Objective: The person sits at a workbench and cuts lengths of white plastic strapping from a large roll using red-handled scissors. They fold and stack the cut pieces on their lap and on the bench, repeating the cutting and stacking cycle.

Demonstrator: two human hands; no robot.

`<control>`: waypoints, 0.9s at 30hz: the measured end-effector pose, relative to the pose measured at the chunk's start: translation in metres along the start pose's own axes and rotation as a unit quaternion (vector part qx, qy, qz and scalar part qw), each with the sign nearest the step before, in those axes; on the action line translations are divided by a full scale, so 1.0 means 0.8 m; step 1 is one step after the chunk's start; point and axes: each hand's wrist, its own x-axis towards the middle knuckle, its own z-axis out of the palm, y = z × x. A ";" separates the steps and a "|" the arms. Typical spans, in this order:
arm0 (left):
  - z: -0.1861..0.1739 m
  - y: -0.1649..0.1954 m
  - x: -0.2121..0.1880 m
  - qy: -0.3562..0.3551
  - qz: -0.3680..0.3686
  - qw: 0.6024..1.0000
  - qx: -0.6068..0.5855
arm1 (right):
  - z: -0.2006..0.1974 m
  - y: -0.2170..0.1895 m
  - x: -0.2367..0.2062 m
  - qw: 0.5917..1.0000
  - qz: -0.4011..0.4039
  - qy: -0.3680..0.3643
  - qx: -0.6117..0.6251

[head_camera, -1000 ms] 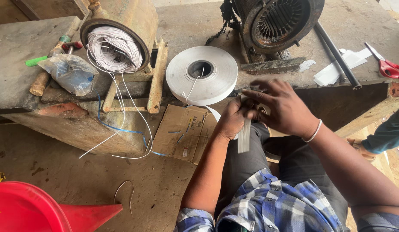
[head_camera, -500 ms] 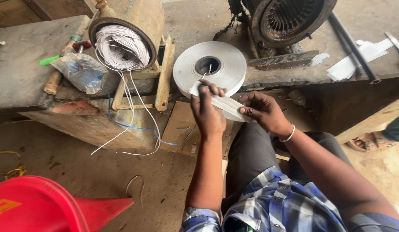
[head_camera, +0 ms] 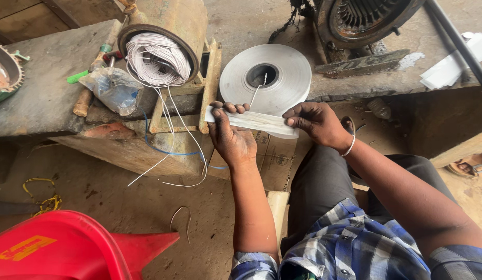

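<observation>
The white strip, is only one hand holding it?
No, the left hand grips one end of the white strip and the right hand pinches the other.

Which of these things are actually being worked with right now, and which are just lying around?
In use:
left hand
right hand
white strip
grey tape roll

Lying about:
wire coil
plastic bag
red plastic tub
motor stator

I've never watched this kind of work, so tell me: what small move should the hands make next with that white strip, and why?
Probably fold or crease it. The left hand and right hand pinch opposite ends of the white strip, held flat and taut in front of the grey roll, apparently already drawn off it.
</observation>
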 end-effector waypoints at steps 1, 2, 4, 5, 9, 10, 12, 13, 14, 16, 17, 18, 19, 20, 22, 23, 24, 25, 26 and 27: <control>-0.002 0.001 0.002 0.003 0.008 1.000 -0.006 | 0.001 -0.002 0.004 1.000 0.001 -0.008 0.008; -0.003 0.002 0.004 0.005 0.017 1.000 -0.013 | 0.002 -0.003 0.007 1.000 0.001 -0.017 0.017; -0.005 0.005 0.009 0.014 0.031 0.999 -0.013 | 0.002 -0.006 0.012 0.999 0.008 -0.039 0.034; -0.006 0.006 0.011 0.020 0.035 0.999 -0.008 | 0.002 -0.006 0.015 0.998 0.015 -0.053 0.043; -0.013 0.010 0.016 0.032 0.018 0.999 0.001 | 0.003 0.000 0.026 0.995 0.058 -0.054 0.064; -0.015 0.011 0.018 0.024 0.018 1.000 -0.005 | 0.004 0.002 0.029 0.994 0.062 -0.051 0.067; -0.021 0.012 0.020 0.007 0.019 1.000 -0.016 | 0.006 0.007 0.034 0.994 0.070 -0.048 0.075; -0.024 0.012 0.021 0.009 0.022 1.000 -0.020 | 0.006 0.010 0.036 0.994 0.067 -0.048 0.074; -0.027 0.012 0.023 0.010 0.025 0.999 -0.023 | 0.007 0.011 0.038 0.994 0.064 -0.048 0.073; -0.031 0.011 0.025 0.019 0.035 0.999 -0.024 | 0.007 0.012 0.041 0.994 0.059 -0.051 0.070; -0.033 0.010 0.026 0.027 0.041 0.999 -0.022 | 0.006 0.012 0.043 0.994 0.058 -0.054 0.069; -0.034 0.009 0.027 0.034 0.047 0.998 -0.020 | 0.006 0.010 0.044 0.995 0.057 -0.055 0.067; -0.034 0.008 0.028 0.024 0.053 0.998 -0.026 | 0.005 0.009 0.045 0.995 0.054 -0.056 0.064; -0.035 0.008 0.029 0.015 0.058 0.998 -0.032 | 0.003 0.006 0.046 0.995 0.052 -0.055 0.060; -0.036 0.009 0.029 0.000 0.029 1.000 -0.010 | 0.000 0.001 0.048 0.996 0.049 -0.050 0.048; -0.037 0.010 0.028 -0.005 -0.006 1.000 0.020 | -0.002 -0.001 0.049 0.997 0.047 -0.046 0.039; -0.038 0.010 0.028 -0.010 -0.041 0.998 0.050 | -0.005 -0.003 0.051 0.998 0.046 -0.041 0.030; -0.038 0.009 0.027 -0.066 -0.075 0.985 0.144 | -0.008 -0.004 0.053 0.998 0.046 -0.038 0.023; -0.038 0.006 0.025 -0.121 -0.107 0.958 0.235 | -0.011 -0.004 0.054 0.998 0.047 -0.036 0.015; -0.038 0.002 0.024 -0.175 -0.137 0.920 0.324 | -0.013 -0.004 0.056 0.998 0.048 -0.033 0.007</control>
